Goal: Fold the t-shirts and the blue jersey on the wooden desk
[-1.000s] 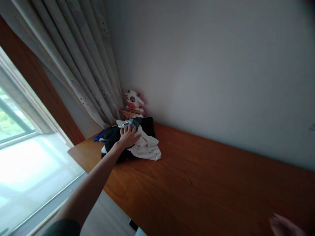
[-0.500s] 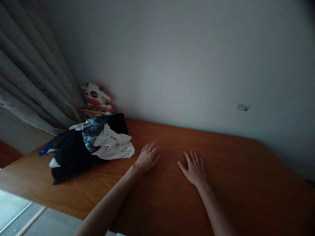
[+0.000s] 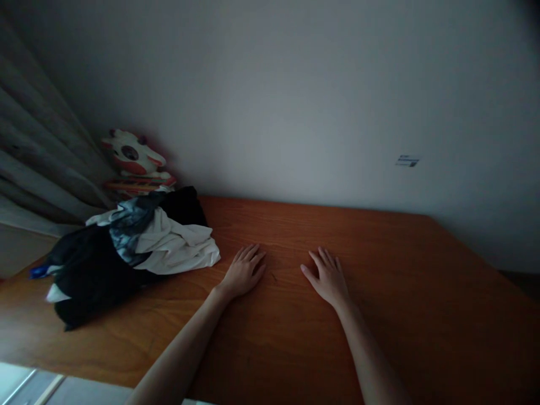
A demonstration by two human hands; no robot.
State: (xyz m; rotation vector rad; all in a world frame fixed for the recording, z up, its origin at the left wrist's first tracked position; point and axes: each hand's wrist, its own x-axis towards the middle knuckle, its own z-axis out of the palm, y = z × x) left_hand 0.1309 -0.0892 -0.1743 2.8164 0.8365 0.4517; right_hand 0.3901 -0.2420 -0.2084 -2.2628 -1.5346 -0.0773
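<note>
L hand point(image 3: 243, 272) & R hand point(image 3: 330, 278) both palm-down on smooth, brown wood-grain table point(image 3: 405, 281), fingers loosely spread, released. Clothes pile point(image 3: 130, 247) on table just beside L hand, to its left: soft, lumpy heap, mostly black fabric point(image 3: 93, 275) w/ crumpled white cloth point(image 3: 181, 247) & mottled blue-grey cloth point(image 3: 129, 228) on top. Behind pile, rounded toy cow point(image 3: 137, 157) nr pleated curtain point(image 3: 37, 152); small rect. sticker point(image 3: 408, 161) on flat grey wall point(image 3: 278, 101).

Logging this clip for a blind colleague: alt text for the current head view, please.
A person's left hand and right hand rest palm-down on a brown tabletop. To their left lies a crumpled cloth pile, a cow toy behind it.
</note>
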